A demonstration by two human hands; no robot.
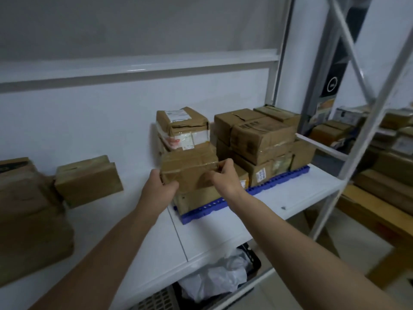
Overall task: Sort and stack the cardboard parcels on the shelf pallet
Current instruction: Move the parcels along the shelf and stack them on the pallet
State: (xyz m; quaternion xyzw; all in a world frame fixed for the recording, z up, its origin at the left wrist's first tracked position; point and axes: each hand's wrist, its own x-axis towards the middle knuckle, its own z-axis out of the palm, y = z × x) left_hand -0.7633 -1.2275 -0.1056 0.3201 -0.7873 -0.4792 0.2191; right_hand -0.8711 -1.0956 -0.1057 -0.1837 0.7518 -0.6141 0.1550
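Note:
A small taped cardboard parcel (pixel 190 168) is held between both hands over the front left of the blue pallet (pixel 263 189). My left hand (pixel 159 186) grips its left side and my right hand (pixel 225 177) grips its right side, fingers curled over the top edge. It sits on or just above a lower parcel (pixel 196 198) on the pallet. Behind it stands a parcel with white labels (pixel 183 126). To the right, several brown parcels (pixel 261 135) are stacked in two layers on the pallet.
The pallet lies on a white shelf (pixel 290 198) with metal uprights (pixel 368 121) at the right. Loose parcels (pixel 89 180) and a big box (pixel 29 220) lie on the shelf's left. A black crate with white plastic (pixel 221 278) sits below. More boxes fill the neighbouring rack (pixel 380 142).

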